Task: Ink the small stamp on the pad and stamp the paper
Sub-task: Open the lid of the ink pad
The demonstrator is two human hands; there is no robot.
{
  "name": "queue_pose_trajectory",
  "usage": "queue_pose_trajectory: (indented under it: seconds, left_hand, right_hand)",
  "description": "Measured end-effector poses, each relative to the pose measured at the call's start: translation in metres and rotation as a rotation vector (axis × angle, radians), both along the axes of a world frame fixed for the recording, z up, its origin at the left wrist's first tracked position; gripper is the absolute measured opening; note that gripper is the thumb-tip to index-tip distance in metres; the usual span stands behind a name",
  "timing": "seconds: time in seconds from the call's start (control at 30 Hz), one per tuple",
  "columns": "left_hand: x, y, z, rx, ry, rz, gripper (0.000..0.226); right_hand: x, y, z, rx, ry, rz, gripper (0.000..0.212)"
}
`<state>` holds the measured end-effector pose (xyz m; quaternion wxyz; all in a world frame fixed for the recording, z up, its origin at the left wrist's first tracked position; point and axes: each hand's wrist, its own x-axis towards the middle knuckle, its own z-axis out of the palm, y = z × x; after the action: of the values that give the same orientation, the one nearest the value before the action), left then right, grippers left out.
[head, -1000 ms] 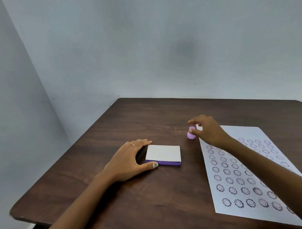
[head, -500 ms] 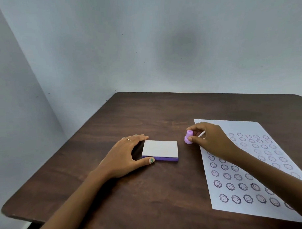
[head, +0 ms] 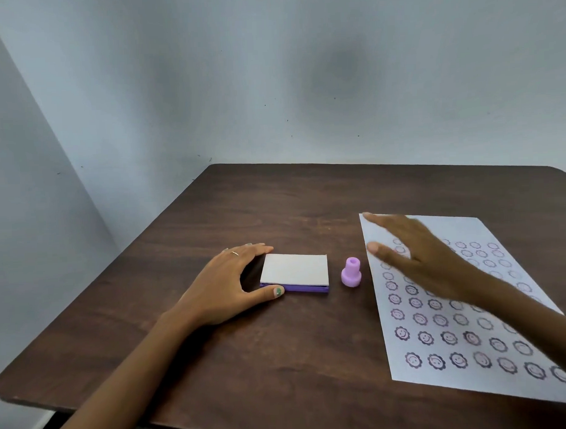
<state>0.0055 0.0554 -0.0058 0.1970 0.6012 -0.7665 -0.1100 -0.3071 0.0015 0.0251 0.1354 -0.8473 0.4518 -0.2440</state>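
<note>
Small stamp, ink pad and paper are carried by the dark worktop. The paper, covered in rows of prints, is laid at the right. The right hand is held flat and empty over its far left corner. The closed pad's left end is gripped by the left hand, between thumb and fingers. The stamp is stood upright between pad and paper, untouched.

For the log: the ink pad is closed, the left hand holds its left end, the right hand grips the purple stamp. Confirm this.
One error: the right hand grips nothing; it is open above the paper, and the purple stamp stands alone on the table between ink pad and paper, as the head view shows. The pad is closed, the left hand holding its left end.
</note>
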Motion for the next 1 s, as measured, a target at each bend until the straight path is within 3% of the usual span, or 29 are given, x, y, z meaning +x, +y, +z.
queue_pose_trajectory:
  seconds: [0.2, 0.37, 0.83, 1.0]
  left_hand:
    - [0.000, 0.000, 0.000, -0.006, 0.007, 0.000, 0.081]
    - [0.000, -0.001, -0.001, -0.008, 0.004, -0.002, 0.079]
    - [-0.001, 0.000, -0.001, -0.022, 0.011, 0.003, 0.079]
    - [-0.002, 0.001, 0.001, -0.019, 0.010, 0.008, 0.082]
  right_hand:
    - [-0.029, -0.040, -0.022, 0.106, 0.367, -0.252, 0.071]
    - [-0.025, -0.035, -0.027, 0.095, 0.432, -0.260, 0.088]
    - [-0.028, 0.029, -0.031, 0.111, 0.380, -0.194, 0.086]
    - [-0.014, 0.030, -0.005, 0.002, 0.094, -0.242, 0.067]
